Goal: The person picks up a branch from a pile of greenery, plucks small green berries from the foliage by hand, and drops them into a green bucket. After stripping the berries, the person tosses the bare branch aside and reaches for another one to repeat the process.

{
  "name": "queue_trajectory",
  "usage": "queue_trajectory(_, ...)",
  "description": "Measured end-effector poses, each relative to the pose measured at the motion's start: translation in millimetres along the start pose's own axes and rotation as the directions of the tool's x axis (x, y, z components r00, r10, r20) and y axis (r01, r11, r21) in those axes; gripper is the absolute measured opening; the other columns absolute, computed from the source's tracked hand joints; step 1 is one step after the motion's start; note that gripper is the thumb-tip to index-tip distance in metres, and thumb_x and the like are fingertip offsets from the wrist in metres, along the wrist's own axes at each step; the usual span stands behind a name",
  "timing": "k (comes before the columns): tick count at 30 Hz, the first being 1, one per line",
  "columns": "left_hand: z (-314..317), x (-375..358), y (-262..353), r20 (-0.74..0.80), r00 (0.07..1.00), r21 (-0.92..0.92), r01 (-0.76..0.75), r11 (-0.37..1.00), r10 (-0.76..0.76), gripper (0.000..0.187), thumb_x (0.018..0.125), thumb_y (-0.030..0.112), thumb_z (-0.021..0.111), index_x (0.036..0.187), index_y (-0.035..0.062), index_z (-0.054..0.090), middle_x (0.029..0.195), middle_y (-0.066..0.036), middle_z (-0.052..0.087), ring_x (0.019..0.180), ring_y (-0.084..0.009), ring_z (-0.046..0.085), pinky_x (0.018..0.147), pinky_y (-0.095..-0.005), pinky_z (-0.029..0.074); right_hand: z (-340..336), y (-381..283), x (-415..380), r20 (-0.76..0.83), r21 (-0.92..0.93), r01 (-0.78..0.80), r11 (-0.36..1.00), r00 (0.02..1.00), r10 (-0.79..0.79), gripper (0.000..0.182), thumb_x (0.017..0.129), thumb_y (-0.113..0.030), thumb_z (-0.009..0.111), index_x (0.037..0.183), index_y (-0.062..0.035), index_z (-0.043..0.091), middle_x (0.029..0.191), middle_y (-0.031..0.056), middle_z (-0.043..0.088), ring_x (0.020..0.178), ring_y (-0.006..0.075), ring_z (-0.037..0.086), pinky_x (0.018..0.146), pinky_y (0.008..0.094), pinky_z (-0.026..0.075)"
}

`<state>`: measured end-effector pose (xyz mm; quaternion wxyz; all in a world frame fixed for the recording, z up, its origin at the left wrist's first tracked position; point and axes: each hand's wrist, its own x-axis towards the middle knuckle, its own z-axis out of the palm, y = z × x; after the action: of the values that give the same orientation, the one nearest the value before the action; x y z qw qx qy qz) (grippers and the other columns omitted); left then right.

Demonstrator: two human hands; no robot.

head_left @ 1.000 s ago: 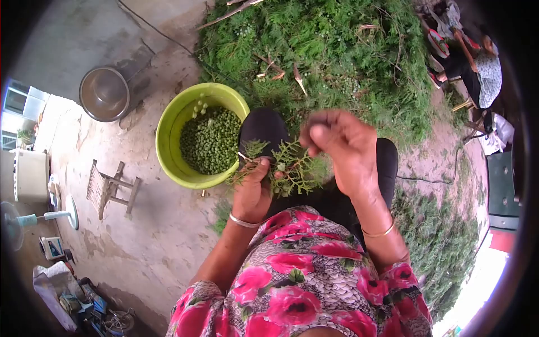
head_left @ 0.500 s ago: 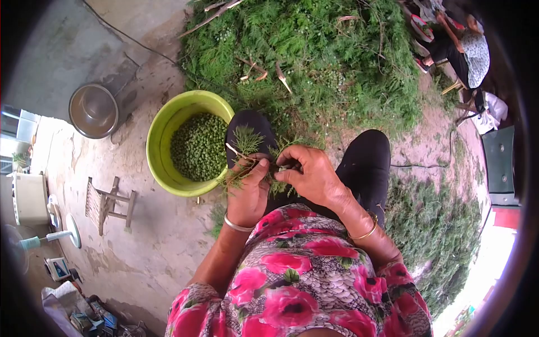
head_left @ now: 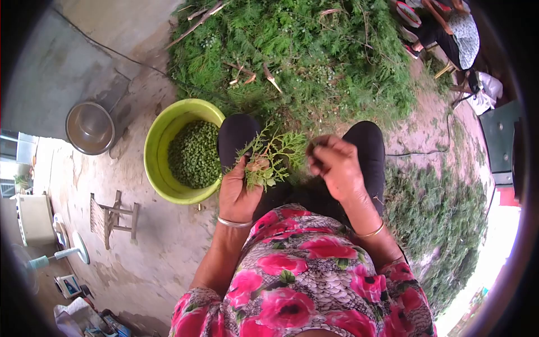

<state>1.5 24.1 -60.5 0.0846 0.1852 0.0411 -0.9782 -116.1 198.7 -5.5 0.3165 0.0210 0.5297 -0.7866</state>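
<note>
My left hand (head_left: 241,194) is closed on a green leafy sprig (head_left: 278,151), which fans out over my lap and partly covers the fingers. To the right of the sprig and apart from it, my right hand (head_left: 337,168) has its fingers curled together; whatever they may hold is too small to make out. A yellow-green tub (head_left: 154,154) stands on the ground left of my left knee. Small round green berries (head_left: 195,154) lie inside it.
A large heap of green branches (head_left: 303,56) lies ahead, with more greenery (head_left: 432,224) at the right. A metal basin (head_left: 90,128) and a small wooden stool (head_left: 112,219) stand at the left. Another person (head_left: 463,39) sits at the upper right.
My right hand has moved away from the sprig, to the right. The sprig in my left hand now spreads rightward, more of it showing. The view has shifted slightly.
</note>
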Motion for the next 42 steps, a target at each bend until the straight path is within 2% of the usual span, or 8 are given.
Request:
queue_trajectory(5,-7.5,5.1,-10.8,0.031,0.994,0.366,-0.108,0.925,0.103,0.024,0.096,0.012,0.039,0.113,-0.0034,0.048,0.105,-0.016,0.059,0.094,-0.0252,0.059,0.087,-0.0343,0.049,2.5,27.3,-12.7,0.212,-0.183,0.0,0.983,0.977,0.04,0.029,0.07,0.001,0.071,0.096,0.0025,0.056,0.074,0.0051,0.061,0.061,0.0103,0.056,0.055,0.0236,0.047)
queue_trajectory(8,6.5,2.3,-20.7,0.022,0.989,0.473,-0.139,0.87,0.146,0.025,0.096,0.013,0.041,0.114,-0.0019,0.049,0.107,-0.013,0.06,0.096,-0.0225,0.059,0.089,-0.0345,0.048,23.6,26.9,-12.9,0.267,-0.265,0.263,0.928,0.945,-0.191,0.039,0.068,-0.005,0.076,0.1,0.0025,0.055,0.084,0.0048,0.065,0.078,0.0107,0.058,0.072,0.0271,0.049)
queue_trajectory(13,21.7,0.3,-35.4,-0.131,0.974,0.338,-0.13,0.932,0.184,0.017,0.094,0.015,0.046,0.104,0.0018,0.052,0.096,-0.011,0.061,0.089,-0.022,0.06,0.084,-0.0351,0.049,23.4,49.0,-14.0,0.187,-0.465,0.324,0.824,0.946,-0.266,0.031,0.068,-0.006,0.076,0.093,0.0012,0.06,0.086,0.0065,0.066,0.079,0.0106,0.059,0.073,0.0283,0.049)
queue_trajectory(25,29.8,5.0,-22.7,-0.153,0.988,0.031,0.005,1.0,0.0,0.024,0.098,0.015,0.037,0.103,-0.0049,0.047,0.077,-0.01,0.052,0.062,-0.0182,0.051,0.062,-0.026,0.048,15.0,34.8,-17.8,0.12,0.213,-0.227,0.95,0.971,0.205,0.011,0.082,-0.002,0.062,0.092,0.0006,0.058,0.071,0.0053,0.06,0.059,0.0107,0.057,0.048,0.0212,0.045)
queue_trajectory(27,20.2,6.8,-18.8,0.075,0.994,-0.066,0.082,0.994,-0.077,0.018,0.097,0.013,0.038,0.101,-0.0016,0.046,0.09,-0.017,0.057,0.073,-0.0169,0.057,0.068,-0.0274,0.05,12.4,33.7,-24.3,0.103,0.145,-0.167,0.975,0.983,0.153,0.012,0.082,-0.003,0.063,0.091,0.0009,0.057,0.071,0.0054,0.059,0.059,0.0098,0.056,0.049,0.0211,0.045)
queue_trajectory(32,30.7,-0.1,-30.9,-0.066,0.983,0.336,-0.139,0.932,0.17,0.017,0.097,0.013,0.038,0.101,-0.0009,0.046,0.09,-0.012,0.057,0.074,-0.015,0.055,0.074,-0.0266,0.049,11.0,36.2,-32.7,0.106,-0.23,-0.029,0.973,0.993,0.055,0.018,0.078,-0.001,0.068,0.092,0.0025,0.057,0.072,0.0024,0.059,0.061,0.0068,0.054,0.053,0.0213,0.045)
queue_trajectory(36,27.3,-0.3,-47.4,-0.024,0.971,0.56,-0.185,0.807,0.24,0.015,0.097,0.013,0.04,0.101,0.0024,0.05,0.089,-0.008,0.058,0.077,-0.0143,0.055,0.076,-0.0274,0.048,21.9,48.0,-24.5,0.205,-0.178,0.199,0.964,0.965,-0.162,0.024,0.078,0.001,0.066,0.101,0.0015,0.06,0.088,0.002,0.064,0.081,0.0097,0.057,0.075,0.0248,0.047)
queue_trajectory(42,13.7,3.7,-39.3,-0.099,0.989,0.254,-0.079,0.964,0.107,0.014,0.094,0.012,0.046,0.101,0.0009,0.05,0.086,-0.01,0.056,0.071,-0.016,0.052,0.067,-0.0253,0.047,13.4,48.2,-22.2,0.164,-0.204,0.127,0.971,0.982,-0.094,0.015,0.079,0.003,0.063,0.094,-0.0005,0.062,0.084,0.0023,0.064,0.068,0.0092,0.057,0.061,0.0232,0.047)
